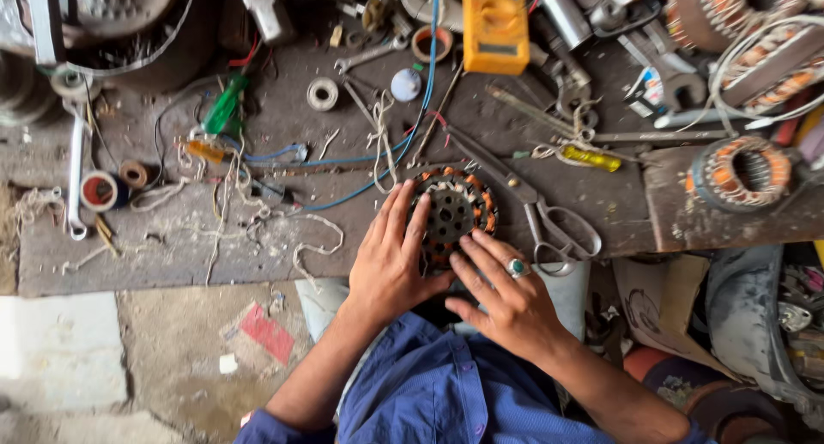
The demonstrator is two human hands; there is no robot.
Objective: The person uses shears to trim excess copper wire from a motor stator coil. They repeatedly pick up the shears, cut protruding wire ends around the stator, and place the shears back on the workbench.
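A round motor stator (453, 207) with copper windings and a dark perforated centre plate lies at the near edge of a worn workbench (172, 246). My left hand (390, 259) rests flat on its left side, fingers spread over the windings. On the stator's lower right edge lies my right hand (502, 289), which wears a ring with a green stone, its fingers stretched toward the centre. Neither hand grips anything. Blue sleeves cover my arms below.
Scissors (549, 225) lie just right of the stator. A yellow multimeter (495, 25), wrenches, tape rolls (101, 191), a green screwdriver (225, 107), blue wire and string litter the bench. Other wound stators (740, 171) sit at the right.
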